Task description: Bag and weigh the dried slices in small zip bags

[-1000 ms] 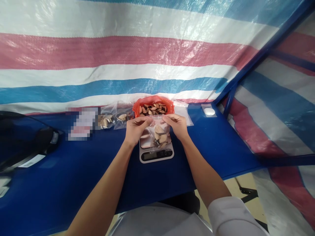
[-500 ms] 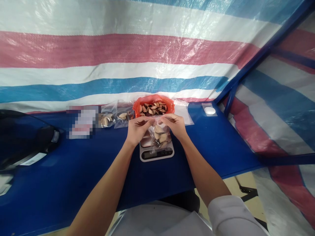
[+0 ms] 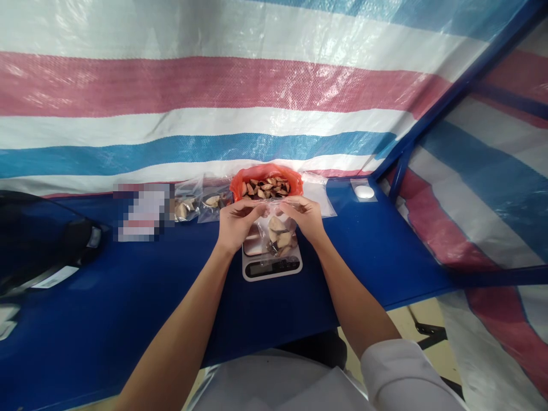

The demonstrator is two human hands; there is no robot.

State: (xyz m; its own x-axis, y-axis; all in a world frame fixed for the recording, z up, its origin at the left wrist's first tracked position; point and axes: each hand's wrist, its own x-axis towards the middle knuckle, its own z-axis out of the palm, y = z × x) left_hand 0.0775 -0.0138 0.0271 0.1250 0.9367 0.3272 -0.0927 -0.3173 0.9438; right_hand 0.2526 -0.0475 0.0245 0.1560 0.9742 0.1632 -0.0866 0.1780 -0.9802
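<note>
Both hands pinch the top edge of a clear plastic bag [image 3: 280,234] with several pale, wedge-shaped pieces inside. My left hand [image 3: 238,224] is closed on the bag's upper left side, my right hand [image 3: 305,218] on its upper right. The bag hangs over a white digital kitchen scale [image 3: 274,273]; whether its bottom touches the plate I cannot tell. Behind my hands, an orange-red plastic bag [image 3: 295,174] lies open, full of brown-and-pale wedge-shaped pieces [image 3: 268,187].
Left of the orange-red bag lie two filled clear bags, one nearer [image 3: 212,204] and one farther left [image 3: 185,208]. White sheets or flat bags [image 3: 321,197] lie to its right, then a small bag with a white round item [image 3: 365,192]. A black object [image 3: 47,240] stands at left on the blue table [image 3: 162,297].
Almost nothing differs. Both hands still grip the bag's top edge, and the view has shifted very slightly.
</note>
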